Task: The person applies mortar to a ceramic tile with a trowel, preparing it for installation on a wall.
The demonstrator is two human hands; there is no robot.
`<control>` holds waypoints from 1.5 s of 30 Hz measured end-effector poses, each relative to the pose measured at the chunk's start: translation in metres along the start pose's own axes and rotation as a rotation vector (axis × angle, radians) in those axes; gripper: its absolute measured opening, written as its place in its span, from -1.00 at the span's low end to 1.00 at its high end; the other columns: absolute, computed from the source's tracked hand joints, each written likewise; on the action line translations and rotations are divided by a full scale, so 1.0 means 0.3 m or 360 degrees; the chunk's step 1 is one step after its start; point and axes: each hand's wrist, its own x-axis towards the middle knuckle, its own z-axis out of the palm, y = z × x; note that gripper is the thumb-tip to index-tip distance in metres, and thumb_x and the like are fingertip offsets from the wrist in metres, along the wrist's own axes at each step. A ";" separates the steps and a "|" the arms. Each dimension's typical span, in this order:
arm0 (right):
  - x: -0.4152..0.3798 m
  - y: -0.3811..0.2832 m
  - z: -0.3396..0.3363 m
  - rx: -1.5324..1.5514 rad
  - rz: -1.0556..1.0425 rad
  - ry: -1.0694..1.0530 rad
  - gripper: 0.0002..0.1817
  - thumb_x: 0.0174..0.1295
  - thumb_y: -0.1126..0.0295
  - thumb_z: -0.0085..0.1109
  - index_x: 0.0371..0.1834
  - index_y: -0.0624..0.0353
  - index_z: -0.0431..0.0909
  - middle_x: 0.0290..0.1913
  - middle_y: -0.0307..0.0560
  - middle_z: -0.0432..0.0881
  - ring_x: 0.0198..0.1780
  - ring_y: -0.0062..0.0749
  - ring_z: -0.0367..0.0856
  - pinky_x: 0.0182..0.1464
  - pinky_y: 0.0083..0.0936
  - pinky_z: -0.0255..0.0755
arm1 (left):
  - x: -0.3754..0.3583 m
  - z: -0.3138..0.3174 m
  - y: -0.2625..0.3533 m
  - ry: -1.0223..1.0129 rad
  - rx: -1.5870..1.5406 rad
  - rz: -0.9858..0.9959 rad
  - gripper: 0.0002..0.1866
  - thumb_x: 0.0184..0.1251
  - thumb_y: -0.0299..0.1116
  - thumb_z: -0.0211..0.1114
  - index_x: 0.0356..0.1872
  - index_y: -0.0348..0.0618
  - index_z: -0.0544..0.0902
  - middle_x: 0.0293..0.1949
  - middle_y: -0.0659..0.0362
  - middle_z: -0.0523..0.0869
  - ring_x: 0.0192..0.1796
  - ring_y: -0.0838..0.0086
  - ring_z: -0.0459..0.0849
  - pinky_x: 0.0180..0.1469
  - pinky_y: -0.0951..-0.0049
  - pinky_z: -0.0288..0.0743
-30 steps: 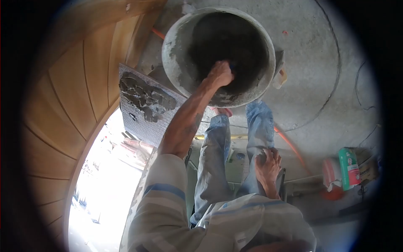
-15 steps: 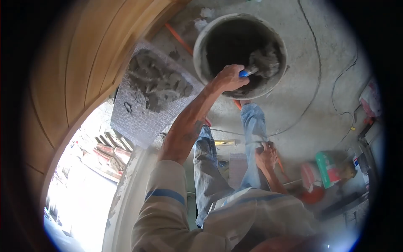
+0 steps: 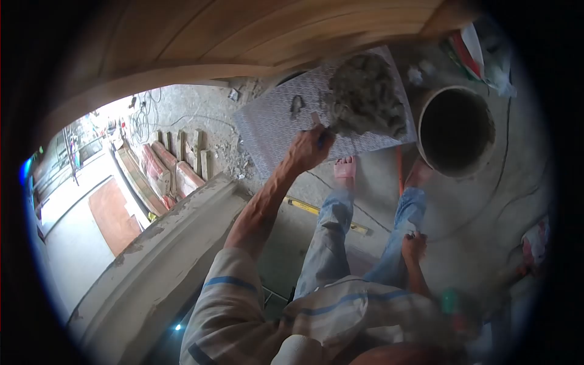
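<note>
My left hand [image 3: 311, 148] is closed round the blue handle [image 3: 322, 140] of a trowel, over the textured board and beside the left edge of a grey mortar heap [image 3: 367, 97]. The trowel's blade is hard to make out. The heap lies on the right part of the textured board [image 3: 267, 137]. Near my right knee, my right hand [image 3: 414, 247] has its fingers curled; what they hold, if anything, is too small to tell. A round bucket [image 3: 488, 131] with dark contents stands right of the board.
A yellow level [image 3: 304, 206] lies on the floor near my feet. Curved wooden panelling [image 3: 243, 36] spans the top. At left are a plastered ledge [image 3: 170, 249] and stacked wood pieces [image 3: 163, 164]. A cable [image 3: 507, 146] crosses the floor at right.
The view has turned, so the board and bucket appear farther right. My left hand has moved with the trowel from inside the bucket to the board. My right hand stays by my knee.
</note>
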 end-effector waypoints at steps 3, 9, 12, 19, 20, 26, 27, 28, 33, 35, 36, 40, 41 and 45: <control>-0.003 -0.023 0.020 -0.0015 -0.0006 0.0067 -0.60 0.10 0.16 0.04 0.02 -0.02 0.53 0.08 -0.02 0.44 0.08 -0.03 0.52 0.03 -0.02 0.45 | -0.006 -0.067 -0.093 0.0062 0.0192 -0.0130 -0.78 0.20 -0.31 0.21 -0.26 -0.26 0.51 -0.43 -0.16 0.63 -0.31 -0.04 0.64 -0.33 0.08 0.45; -0.036 -0.043 0.053 0.0015 0.0068 -0.0118 -0.53 0.12 0.19 -0.02 0.14 -0.01 0.47 0.21 -0.03 0.33 0.20 -0.01 0.35 0.14 0.11 0.23 | 0.040 0.057 -0.353 0.0241 0.0529 -0.0176 -0.69 0.22 -0.38 0.14 -0.05 -0.19 0.34 -0.44 -0.18 0.63 -0.32 -0.16 0.61 -0.34 -0.04 0.42; -0.035 -0.070 0.054 0.0019 0.0069 -0.0126 -0.53 0.12 0.19 -0.02 0.14 -0.01 0.47 0.18 -0.01 0.33 0.20 0.01 0.35 0.14 0.12 0.24 | 0.036 0.040 -0.331 0.0127 0.0366 -0.0116 -0.67 0.22 -0.39 0.13 -0.05 -0.21 0.28 -0.46 -0.24 0.61 -0.32 -0.19 0.59 -0.33 -0.07 0.40; -0.067 -0.102 0.095 -0.0008 0.0064 -0.0020 -0.52 0.11 0.16 0.02 0.14 -0.03 0.45 0.13 0.04 0.36 0.16 0.08 0.39 0.09 0.10 0.32 | -0.126 -0.131 -0.212 -0.0006 0.0249 -0.0252 -0.71 0.24 -0.35 0.12 -0.11 -0.27 0.31 -0.49 -0.21 0.62 -0.38 -0.16 0.61 -0.30 -0.07 0.42; -0.066 -0.106 0.124 -0.0087 0.0049 -0.0014 -0.50 0.11 0.14 0.03 0.17 -0.05 0.43 0.12 0.04 0.38 0.14 0.09 0.43 0.08 0.05 0.38 | -0.151 -0.171 -0.189 0.0053 0.0251 -0.0223 -0.72 0.25 -0.34 0.12 -0.12 -0.27 0.33 -0.50 -0.19 0.62 -0.38 -0.14 0.62 -0.30 -0.05 0.43; -0.069 -0.101 0.204 -0.0057 0.0121 -0.0071 -0.45 0.12 0.10 0.02 0.23 -0.06 0.35 0.19 0.05 0.28 0.20 0.13 0.31 0.11 0.11 0.29 | -0.102 -0.267 -0.105 -0.0043 0.0814 0.0009 -0.77 0.36 -0.21 0.09 -0.28 -0.18 0.48 -0.50 -0.08 0.62 -0.40 -0.03 0.66 -0.35 -0.06 0.43; -0.071 -0.100 0.208 -0.0085 0.0119 -0.0101 -0.43 0.12 0.10 0.02 0.25 -0.07 0.34 0.20 0.05 0.27 0.21 0.11 0.29 0.12 0.14 0.27 | -0.072 -0.269 -0.085 -0.0061 0.0812 0.0012 -0.77 0.36 -0.21 0.09 -0.28 -0.18 0.48 -0.50 -0.08 0.62 -0.40 -0.03 0.66 -0.35 -0.06 0.43; -0.073 -0.093 0.224 -0.0096 0.0132 -0.0112 -0.43 0.12 0.10 0.02 0.25 -0.07 0.34 0.20 0.05 0.27 0.21 0.11 0.29 0.12 0.14 0.27 | -0.029 -0.278 -0.060 -0.0175 0.0911 0.0134 -0.77 0.36 -0.19 0.08 -0.32 -0.15 0.50 -0.49 -0.05 0.63 -0.43 0.05 0.67 -0.41 -0.02 0.45; -0.087 -0.079 0.233 -0.0055 0.0236 -0.0207 -0.46 0.14 0.08 0.01 0.23 -0.12 0.33 0.22 0.05 0.25 0.22 0.11 0.29 0.12 0.17 0.26 | 0.255 -0.214 -0.414 0.0769 0.1868 0.1551 -0.74 0.37 -0.17 0.01 -0.38 -0.10 0.55 -0.73 0.15 0.53 -0.67 0.32 0.62 -0.65 0.32 0.48; -0.076 -0.042 0.284 -0.0064 0.0229 -0.0218 -0.47 0.15 0.06 0.00 0.22 -0.13 0.33 0.22 0.05 0.24 0.22 0.12 0.29 0.12 0.17 0.27 | 0.236 -0.262 -0.300 0.0161 0.1465 0.0839 -0.71 0.37 -0.13 0.03 -0.36 -0.10 0.56 -0.79 0.22 0.45 -0.75 0.39 0.52 -0.65 0.43 0.40; -0.056 -0.048 0.287 -0.0047 0.0228 -0.0197 -0.47 0.15 0.05 0.00 0.22 -0.14 0.33 0.22 0.05 0.24 0.22 0.13 0.29 0.11 0.17 0.27 | 0.238 -0.294 -0.269 -0.0261 0.1015 0.0249 -0.68 0.36 -0.10 0.05 -0.38 -0.13 0.56 -0.78 0.23 0.45 -0.77 0.44 0.46 -0.67 0.46 0.34; -0.063 -0.067 0.227 -0.0011 0.0196 -0.0219 -0.47 0.16 0.02 0.00 0.22 -0.14 0.33 0.21 0.05 0.23 0.22 0.15 0.28 0.10 0.16 0.29 | 0.149 -0.499 -0.021 -0.0768 -0.0070 -0.0863 -0.58 0.34 -0.01 0.08 -0.49 -0.20 0.53 -0.77 0.24 0.42 -0.80 0.56 0.33 -0.72 0.50 0.21; -0.057 -0.053 0.246 0.0029 0.0173 -0.0126 -0.50 0.13 0.10 0.01 0.18 -0.08 0.38 0.19 0.06 0.26 0.19 0.16 0.31 0.10 0.20 0.28 | 0.142 -0.509 -0.024 -0.0758 -0.0059 -0.0895 -0.58 0.34 -0.01 0.08 -0.49 -0.20 0.53 -0.77 0.24 0.42 -0.80 0.56 0.33 -0.72 0.50 0.21; -0.054 -0.067 0.235 0.0035 0.0182 -0.0061 -0.52 0.12 0.18 0.03 0.14 -0.01 0.43 0.18 0.05 0.29 0.17 0.15 0.34 0.12 0.23 0.26 | 0.206 -0.445 -0.210 -0.0550 -0.0459 -0.0765 -0.50 0.35 0.04 0.07 -0.65 -0.15 0.48 -0.78 0.28 0.40 -0.79 0.61 0.31 -0.73 0.50 0.19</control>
